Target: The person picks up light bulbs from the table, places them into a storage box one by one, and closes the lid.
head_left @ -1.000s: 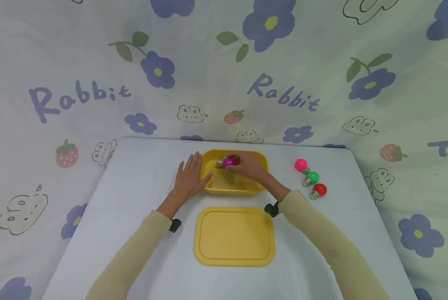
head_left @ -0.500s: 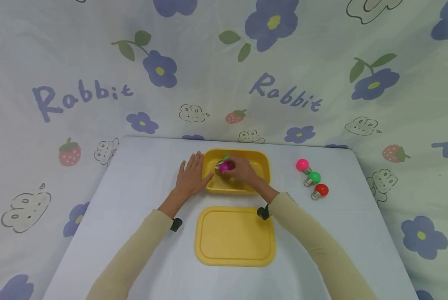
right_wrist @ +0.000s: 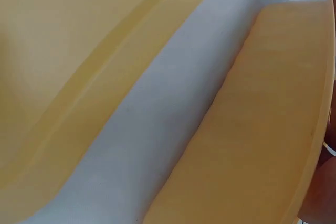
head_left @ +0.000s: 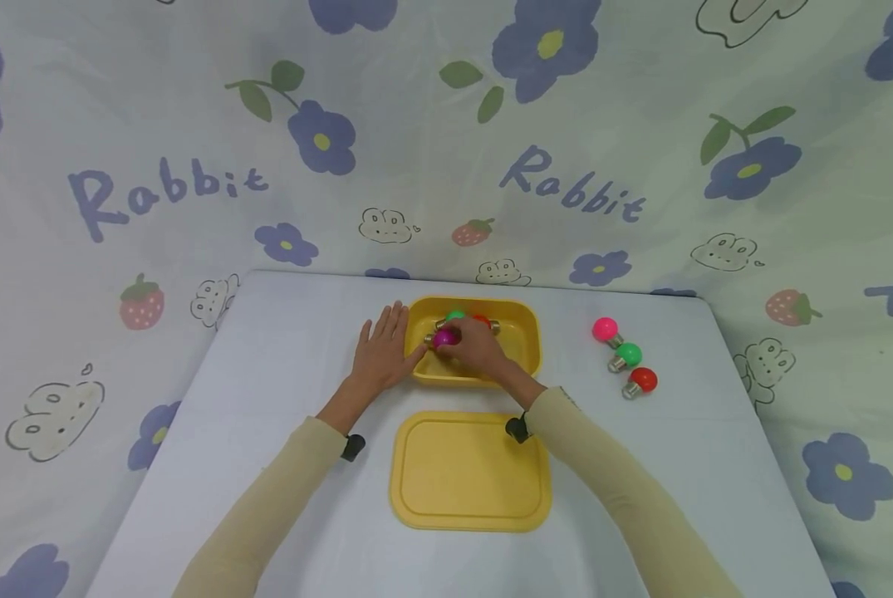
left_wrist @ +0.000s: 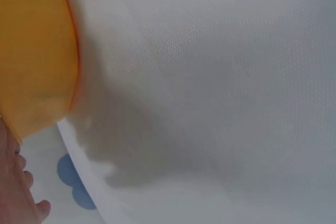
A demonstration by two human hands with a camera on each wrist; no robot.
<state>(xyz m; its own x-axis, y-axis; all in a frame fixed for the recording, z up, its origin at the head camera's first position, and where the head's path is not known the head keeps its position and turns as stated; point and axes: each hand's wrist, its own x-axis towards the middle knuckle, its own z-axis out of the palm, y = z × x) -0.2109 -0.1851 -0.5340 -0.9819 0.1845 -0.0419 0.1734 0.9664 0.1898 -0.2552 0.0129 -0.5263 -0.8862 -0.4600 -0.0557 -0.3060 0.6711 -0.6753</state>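
Purple bulb (head_left: 444, 339) pinched inside yellow box (head_left: 521, 345)

Head: right hand (head_left: 479, 342) pinches bulb; left hand (head_left: 379, 353) flat, thumb spread, at box's left end. Glossy dome, metal base; probably light, stiff, slick, maybe fragile, best held round dome. Left wrist: left hand beside box. Right wrist: bulb hidden

A yellow box (head_left: 446, 381) is blocked at its left end by the left hand (head_left: 380, 353) and covered midway by the right hand (head_left: 476, 342). Room is left inside its right end and between it and three loose bulbs (head_left: 629, 355). The strip towards the flat lid (head_left: 470, 473) is overhung by the right wrist (head_left: 522, 387).
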